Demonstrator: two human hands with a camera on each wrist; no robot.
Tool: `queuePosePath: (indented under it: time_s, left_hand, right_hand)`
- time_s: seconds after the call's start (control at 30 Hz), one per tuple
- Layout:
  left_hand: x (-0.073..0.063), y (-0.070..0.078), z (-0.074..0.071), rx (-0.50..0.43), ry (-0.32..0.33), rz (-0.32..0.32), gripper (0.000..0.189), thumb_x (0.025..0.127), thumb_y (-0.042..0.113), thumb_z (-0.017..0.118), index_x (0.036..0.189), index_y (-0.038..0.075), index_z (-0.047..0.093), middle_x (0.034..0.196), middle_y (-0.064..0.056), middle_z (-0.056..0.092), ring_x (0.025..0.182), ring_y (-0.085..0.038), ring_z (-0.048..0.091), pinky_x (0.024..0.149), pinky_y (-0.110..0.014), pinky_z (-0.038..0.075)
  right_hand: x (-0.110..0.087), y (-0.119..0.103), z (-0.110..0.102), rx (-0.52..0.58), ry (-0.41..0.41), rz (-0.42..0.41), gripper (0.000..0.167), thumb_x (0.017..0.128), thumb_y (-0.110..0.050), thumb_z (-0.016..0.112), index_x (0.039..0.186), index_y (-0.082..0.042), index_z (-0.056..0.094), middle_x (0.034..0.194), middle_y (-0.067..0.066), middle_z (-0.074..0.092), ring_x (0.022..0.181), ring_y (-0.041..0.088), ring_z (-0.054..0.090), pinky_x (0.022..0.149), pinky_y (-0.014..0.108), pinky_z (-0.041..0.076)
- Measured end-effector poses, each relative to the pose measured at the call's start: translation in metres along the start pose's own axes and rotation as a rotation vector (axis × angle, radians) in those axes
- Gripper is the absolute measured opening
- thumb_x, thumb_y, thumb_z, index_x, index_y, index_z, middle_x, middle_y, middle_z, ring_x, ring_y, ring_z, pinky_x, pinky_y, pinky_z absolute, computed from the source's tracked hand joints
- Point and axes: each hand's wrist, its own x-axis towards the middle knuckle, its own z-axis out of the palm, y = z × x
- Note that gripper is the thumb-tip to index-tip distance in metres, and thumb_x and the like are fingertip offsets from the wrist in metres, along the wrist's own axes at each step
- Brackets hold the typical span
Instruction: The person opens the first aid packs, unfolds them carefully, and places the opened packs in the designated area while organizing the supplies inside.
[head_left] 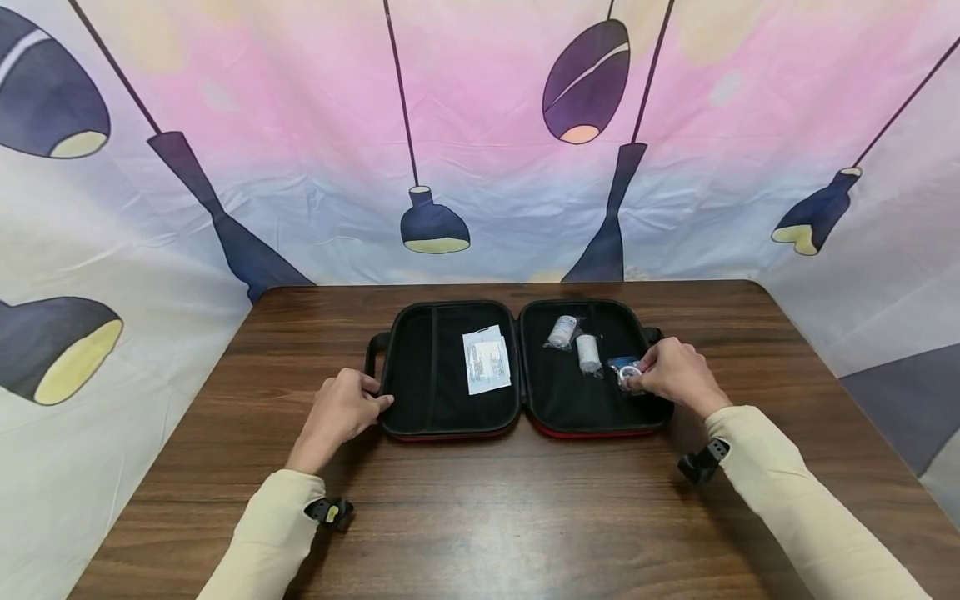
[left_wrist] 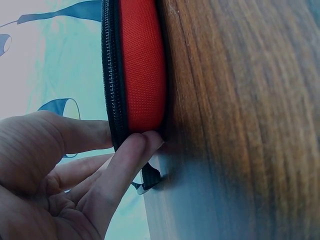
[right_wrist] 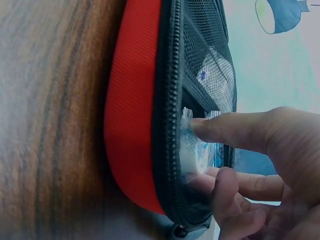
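A zippered case [head_left: 411, 367] with black lining and a red shell lies unfolded flat on the table. My left hand [head_left: 343, 415] pinches its near left corner between thumb and finger; the red side [left_wrist: 144, 65] and zipper show close up in the left wrist view. Over the right half, my right hand [head_left: 681, 377] pinches a white ring-shaped roll [head_left: 628, 373] in a clear wrapper, probably tape, just inside the rim. Two white bandage rolls [head_left: 588, 354] in clear wrap lie beside it. Flat white paper packets [head_left: 487, 362] lie in the left half.
The case rests on a brown wooden table [head_left: 480, 517], whose far edge meets a hanging printed cloth [head_left: 315, 125]. Black handles [head_left: 372, 354] stick out at the case's outer sides. Black mesh [right_wrist: 205, 30] lines the right half.
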Motion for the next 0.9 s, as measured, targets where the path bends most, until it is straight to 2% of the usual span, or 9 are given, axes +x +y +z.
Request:
queuePosePath:
  time_s: [0.2, 0.3, 0.43, 0.57, 0.7, 0.9]
  left_hand:
    - [0.001, -0.001, 0.000, 0.005, -0.003, -0.010, 0.041, 0.096, 0.020, 0.072, 0.125, -0.008, 0.066, 0.094, -0.015, 0.075, 0.068, -0.014, 0.070, 0.071, -0.040, 0.056]
    - [0.001, -0.001, 0.000, 0.008, -0.003, -0.013, 0.042, 0.096, 0.020, 0.072, 0.125, -0.009, 0.066, 0.097, -0.017, 0.074, 0.068, -0.014, 0.071, 0.071, -0.041, 0.057]
    - [0.001, -0.001, 0.001, 0.003, -0.007, -0.017, 0.042, 0.096, 0.020, 0.072, 0.126, -0.009, 0.066, 0.092, -0.014, 0.075, 0.068, -0.015, 0.071, 0.069, -0.039, 0.056]
    - [0.001, -0.001, 0.001, 0.000, -0.015, -0.022, 0.042, 0.096, 0.020, 0.072, 0.126, -0.009, 0.065, 0.089, -0.011, 0.074, 0.068, -0.015, 0.071, 0.068, -0.038, 0.055]
    - [0.001, -0.001, 0.000, 0.007, -0.012, -0.017, 0.043, 0.096, 0.020, 0.072, 0.126, -0.009, 0.065, 0.090, -0.012, 0.075, 0.068, -0.015, 0.071, 0.069, -0.039, 0.056]
    - [0.002, 0.000, 0.000, 0.013, -0.009, -0.010, 0.043, 0.095, 0.020, 0.072, 0.126, -0.009, 0.065, 0.090, -0.012, 0.075, 0.068, -0.014, 0.071, 0.073, -0.042, 0.056]
  right_hand:
    - [0.001, -0.002, 0.002, -0.032, 0.019, 0.004, 0.031, 0.081, -0.030, 0.084, 0.085, -0.001, 0.074, 0.082, 0.010, 0.071, 0.073, 0.024, 0.064, 0.069, 0.048, 0.053]
    - [0.002, -0.006, 0.006, -0.020, 0.013, -0.006, 0.030, 0.082, -0.031, 0.084, 0.084, -0.002, 0.074, 0.080, 0.009, 0.070, 0.071, 0.023, 0.063, 0.068, 0.046, 0.053]
    - [0.002, -0.011, 0.008, 0.007, -0.009, -0.029, 0.024, 0.085, -0.025, 0.081, 0.085, -0.002, 0.073, 0.080, 0.008, 0.069, 0.068, 0.021, 0.061, 0.066, 0.042, 0.052]
    - [0.000, -0.009, 0.006, 0.098, -0.067, -0.039, 0.017, 0.089, -0.013, 0.075, 0.093, 0.003, 0.073, 0.080, 0.008, 0.069, 0.064, 0.017, 0.062, 0.062, 0.036, 0.053]
    - [-0.002, -0.005, 0.002, 0.193, -0.111, -0.028, 0.019, 0.092, -0.011, 0.074, 0.099, 0.006, 0.073, 0.079, 0.008, 0.069, 0.061, 0.017, 0.062, 0.059, 0.033, 0.053]
    - [0.001, -0.005, 0.006, 0.196, -0.096, -0.041, 0.015, 0.090, -0.010, 0.076, 0.095, 0.004, 0.074, 0.078, 0.007, 0.070, 0.061, 0.015, 0.061, 0.058, 0.032, 0.052]
